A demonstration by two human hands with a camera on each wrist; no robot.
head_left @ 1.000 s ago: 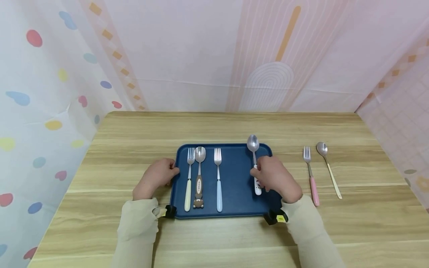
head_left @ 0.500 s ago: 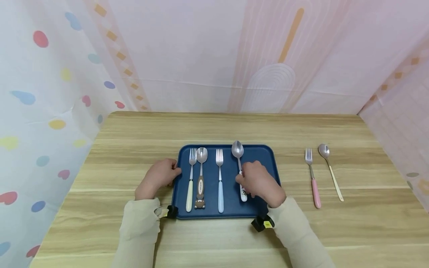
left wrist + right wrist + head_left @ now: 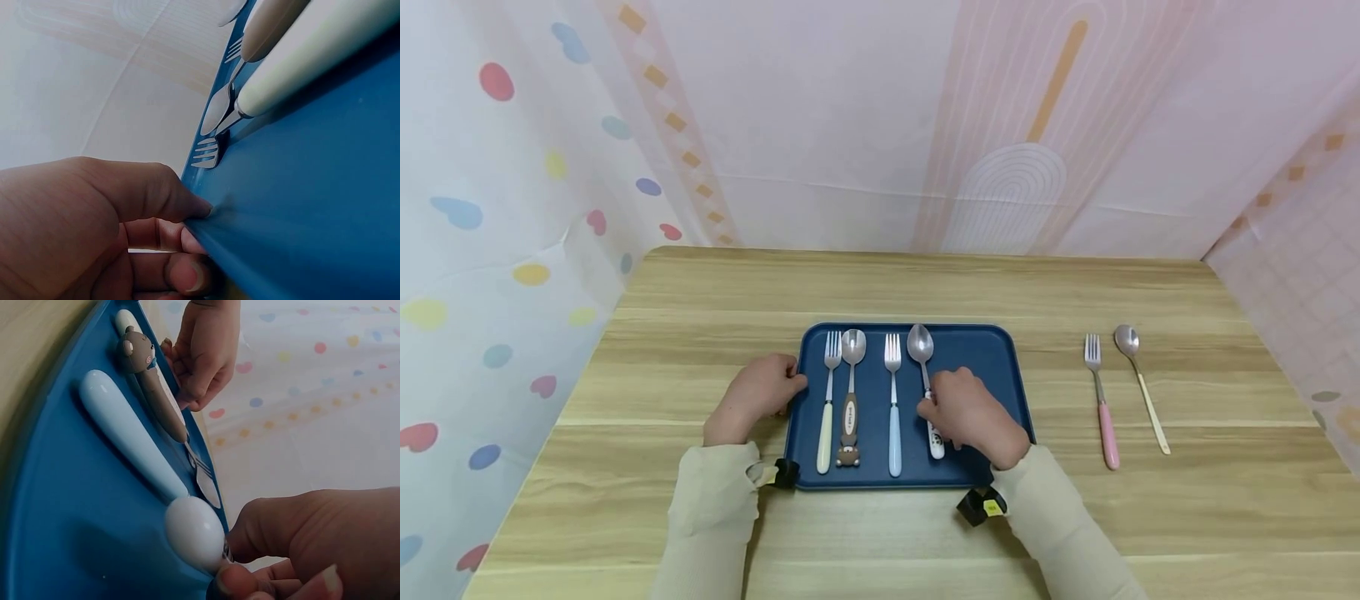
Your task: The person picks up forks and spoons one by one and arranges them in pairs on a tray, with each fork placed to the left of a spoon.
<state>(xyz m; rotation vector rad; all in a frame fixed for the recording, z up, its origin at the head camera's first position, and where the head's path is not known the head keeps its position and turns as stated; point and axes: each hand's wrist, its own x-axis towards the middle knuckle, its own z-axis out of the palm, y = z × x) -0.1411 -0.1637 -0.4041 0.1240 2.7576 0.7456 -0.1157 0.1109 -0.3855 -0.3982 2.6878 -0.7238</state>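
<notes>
My left hand (image 3: 760, 390) pinches the left rim of the dark blue tray (image 3: 977, 350), its thumb over the edge in the left wrist view. My right hand (image 3: 966, 408) pinches the white patterned handle of a spoon (image 3: 921, 343) over the tray, just right of a light-blue-handled fork (image 3: 894, 433). In the right wrist view, the white handle end (image 3: 195, 534) shows between thumb and fingers. On the tray's left side lie a cream-handled fork (image 3: 824, 437) and a spoon with a brown bear handle (image 3: 849, 417), side by side.
Right of the tray, a pink-handled fork (image 3: 1107, 433) and a spoon with a thin cream handle (image 3: 1150, 408) lie on the wooden table (image 3: 692, 300). A patterned curtain (image 3: 820, 125) hangs behind the table and along its sides.
My right hand has carried the white-handled spoon leftward across the tray and a little nearer to me, closer to the light-blue fork. The left hand stays on the tray's rim.
</notes>
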